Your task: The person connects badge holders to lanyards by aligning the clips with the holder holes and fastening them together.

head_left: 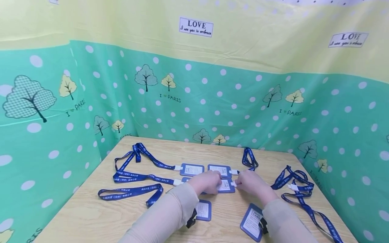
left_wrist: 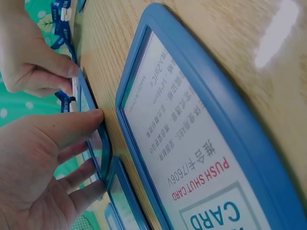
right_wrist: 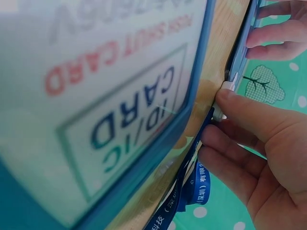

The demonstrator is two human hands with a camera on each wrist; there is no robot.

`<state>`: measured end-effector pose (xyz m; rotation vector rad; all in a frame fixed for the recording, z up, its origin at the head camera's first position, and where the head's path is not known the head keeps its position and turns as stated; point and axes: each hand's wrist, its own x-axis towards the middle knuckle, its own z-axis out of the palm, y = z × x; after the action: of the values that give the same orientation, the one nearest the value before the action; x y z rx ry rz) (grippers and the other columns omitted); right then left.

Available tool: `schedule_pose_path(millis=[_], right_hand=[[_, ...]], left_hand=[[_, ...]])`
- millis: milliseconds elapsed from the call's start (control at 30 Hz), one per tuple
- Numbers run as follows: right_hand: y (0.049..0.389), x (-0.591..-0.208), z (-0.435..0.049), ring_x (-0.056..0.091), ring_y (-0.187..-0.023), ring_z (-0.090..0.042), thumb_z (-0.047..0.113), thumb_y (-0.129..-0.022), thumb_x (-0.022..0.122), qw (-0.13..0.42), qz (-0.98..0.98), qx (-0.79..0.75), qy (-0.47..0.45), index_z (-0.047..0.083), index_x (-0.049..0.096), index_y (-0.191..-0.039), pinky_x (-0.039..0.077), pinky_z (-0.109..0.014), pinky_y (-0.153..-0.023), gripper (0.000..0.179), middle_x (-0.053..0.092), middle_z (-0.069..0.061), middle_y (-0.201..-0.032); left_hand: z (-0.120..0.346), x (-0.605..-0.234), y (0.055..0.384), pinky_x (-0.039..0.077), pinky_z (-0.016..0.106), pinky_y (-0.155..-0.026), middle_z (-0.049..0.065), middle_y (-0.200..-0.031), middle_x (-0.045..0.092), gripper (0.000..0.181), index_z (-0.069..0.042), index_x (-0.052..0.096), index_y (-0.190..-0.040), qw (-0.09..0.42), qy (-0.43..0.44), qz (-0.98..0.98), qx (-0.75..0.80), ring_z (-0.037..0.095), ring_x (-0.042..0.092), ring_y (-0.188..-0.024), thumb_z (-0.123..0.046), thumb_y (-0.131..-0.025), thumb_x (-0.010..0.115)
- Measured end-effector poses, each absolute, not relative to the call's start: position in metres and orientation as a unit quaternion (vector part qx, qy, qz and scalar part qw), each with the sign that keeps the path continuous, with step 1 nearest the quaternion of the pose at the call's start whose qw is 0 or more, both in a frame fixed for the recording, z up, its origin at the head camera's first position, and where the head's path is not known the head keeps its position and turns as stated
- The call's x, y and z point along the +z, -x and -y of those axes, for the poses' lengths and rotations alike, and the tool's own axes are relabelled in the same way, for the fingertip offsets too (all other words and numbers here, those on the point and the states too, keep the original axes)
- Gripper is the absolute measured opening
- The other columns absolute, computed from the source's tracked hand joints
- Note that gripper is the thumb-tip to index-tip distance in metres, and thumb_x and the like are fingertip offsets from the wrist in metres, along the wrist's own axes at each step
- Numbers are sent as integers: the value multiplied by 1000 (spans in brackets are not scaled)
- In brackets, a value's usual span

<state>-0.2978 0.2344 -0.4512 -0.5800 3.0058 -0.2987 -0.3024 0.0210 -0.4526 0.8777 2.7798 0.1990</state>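
Near the middle of the table, a blue-framed ID card holder [head_left: 228,186] with a white card lies between my two hands. My left hand [head_left: 209,182] grips it by its edges; in the left wrist view the thumb presses the near edge and the fingers curl at the far one. At the holder's right end, my right hand [head_left: 250,182] pinches the white clip [right_wrist: 227,86] between thumb and fingers. A blue lanyard [right_wrist: 196,187] with white lettering trails below that hand in the right wrist view. Another card holder [head_left: 219,170] lies just behind, its clip pointing right.
Two card holders with lanyards lie left, the rear one [head_left: 192,169] fully visible. Closer to me are a loose holder [head_left: 204,210] under the left forearm and a tilted one [head_left: 252,222] by the right sleeve. Blue lanyards [head_left: 299,189] lie tangled at right; another [head_left: 130,193] lies left.
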Motion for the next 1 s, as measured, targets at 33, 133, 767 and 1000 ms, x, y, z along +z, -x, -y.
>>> schedule_pose_path(millis=[33,133,767,1000], right_hand=[[298,-451,-234,51,-64,-10,14,-88,80,34,-977,-96,186,13,81,-92,46,-29,-63,4,57,9,-70],[297,-451,-233,50,-64,-11,13,-88,80,34,-977,-94,187,13,81,-92,45,-30,-63,4,57,8,-70],[293,-445,-242,61,-123,-32,18,-93,75,94,-971,-184,120,17,76,-119,48,-55,-104,26,69,-5,-126],[293,-428,-251,61,-122,-37,17,-93,76,70,-971,-182,141,13,75,-121,50,-56,-101,29,69,-11,-126]], left_hand=[[-21,-453,302,40,40,-114,-7,-147,53,44,-26,72,-128,109,-299,-946,67,24,47,-138,-29,-85,82],[-21,-454,303,40,40,-114,-7,-147,53,44,-26,72,-128,108,-298,-946,68,24,47,-138,-29,-85,82],[-18,-452,300,48,34,-105,-6,-134,60,40,-25,73,-126,75,-321,-944,35,16,55,-123,-32,-87,79],[-15,-454,304,47,34,-106,-6,-135,59,38,-24,73,-126,70,-326,-941,65,16,55,-125,-36,-90,76]])
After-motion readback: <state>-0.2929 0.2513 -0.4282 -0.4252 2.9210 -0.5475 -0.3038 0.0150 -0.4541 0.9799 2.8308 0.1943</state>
